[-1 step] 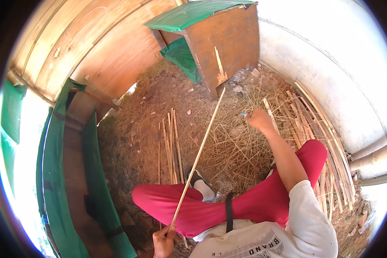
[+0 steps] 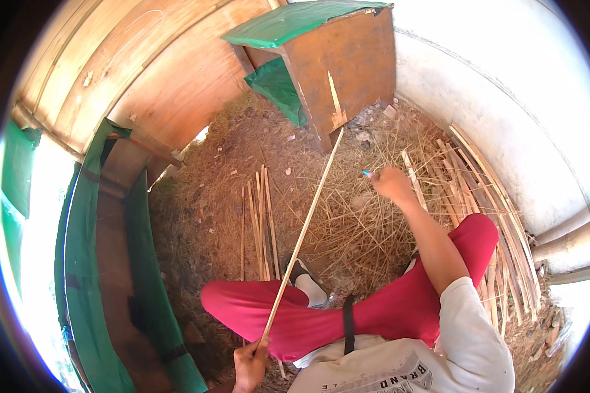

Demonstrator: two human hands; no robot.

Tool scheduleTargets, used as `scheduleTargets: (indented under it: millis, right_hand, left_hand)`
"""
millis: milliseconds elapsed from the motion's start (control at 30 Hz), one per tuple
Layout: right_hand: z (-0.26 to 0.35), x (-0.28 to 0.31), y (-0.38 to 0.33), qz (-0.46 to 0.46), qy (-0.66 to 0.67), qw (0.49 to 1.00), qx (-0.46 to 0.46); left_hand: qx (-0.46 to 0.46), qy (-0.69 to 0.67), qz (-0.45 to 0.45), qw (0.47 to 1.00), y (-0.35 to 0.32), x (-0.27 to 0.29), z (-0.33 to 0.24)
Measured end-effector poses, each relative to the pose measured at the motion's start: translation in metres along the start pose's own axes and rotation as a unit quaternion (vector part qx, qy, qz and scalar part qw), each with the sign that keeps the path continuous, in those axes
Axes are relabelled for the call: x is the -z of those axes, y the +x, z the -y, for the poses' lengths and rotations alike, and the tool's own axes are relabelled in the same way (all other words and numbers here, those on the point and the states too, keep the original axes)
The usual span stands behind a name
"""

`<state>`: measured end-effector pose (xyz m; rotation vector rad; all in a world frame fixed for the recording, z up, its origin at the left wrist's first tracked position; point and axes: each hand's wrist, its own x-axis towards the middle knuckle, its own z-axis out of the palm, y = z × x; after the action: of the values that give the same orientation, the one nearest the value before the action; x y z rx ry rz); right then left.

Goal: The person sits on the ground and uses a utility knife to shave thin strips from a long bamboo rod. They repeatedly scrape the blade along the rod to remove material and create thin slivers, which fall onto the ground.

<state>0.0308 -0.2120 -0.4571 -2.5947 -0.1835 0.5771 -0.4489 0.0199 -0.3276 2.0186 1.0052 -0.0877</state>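
My left hand (image 2: 250, 367) is closed around the lower end of a long, thin pale wooden strip (image 2: 303, 237), perhaps bamboo. The strip slants up and away across my left leg, its far end near the foot of a wooden box. Held out over the straw, my right hand (image 2: 393, 184) is closed, apart from the strip. A small blue-ended thing (image 2: 367, 173) pokes out from its fingers; its kind is hidden by the hand. Several similar strips (image 2: 261, 226) lie on the ground beyond my left knee.
Thin shavings (image 2: 354, 226) cover the ground before my crossed legs. A stack of split strips (image 2: 498, 196) lies at right along the white wall (image 2: 498, 65). Ahead stands the brown wooden box (image 2: 347, 65) with a green cover. A green-edged trough (image 2: 111, 262) runs along the left.
My right hand has shifted slightly to the left with the blue-ended thing. The far end of the strip has risen a little; my left hand keeps its hold.
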Motion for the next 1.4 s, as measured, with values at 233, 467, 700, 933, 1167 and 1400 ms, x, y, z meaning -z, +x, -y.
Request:
scheduleTargets:
  millis: [233, 467, 700, 933, 1167, 1400]
  right_hand:
    - [0.055, -0.025, -0.098, -0.074, 0.151, 0.922, 0.348]
    - [0.053, -0.04, -0.14, -0.129, 0.107, 0.874, 0.455]
    - [0.05, -0.044, -0.128, -0.214, 0.041, 0.854, 0.472]
    - [0.034, -0.035, -0.078, -0.221, 0.005, 0.898, 0.381]
    - [0.029, -0.021, -0.046, -0.183, -0.007, 0.954, 0.236]
    - [0.015, -0.012, -0.013, -0.117, -0.026, 0.983, 0.138]
  left_hand:
    - [0.061, -0.199, 0.127, 0.97, 0.074, -0.046, -0.058]
    - [0.039, -0.259, 0.184, 0.947, 0.127, -0.083, -0.095]
    - [0.022, -0.264, 0.179, 0.948, 0.126, -0.092, -0.1]
    - [0.033, -0.211, 0.161, 0.964, 0.097, -0.083, -0.088]
    - [0.012, -0.145, 0.128, 0.981, 0.053, -0.057, -0.047]
    - [-0.002, -0.13, 0.097, 0.987, 0.008, -0.021, -0.006]
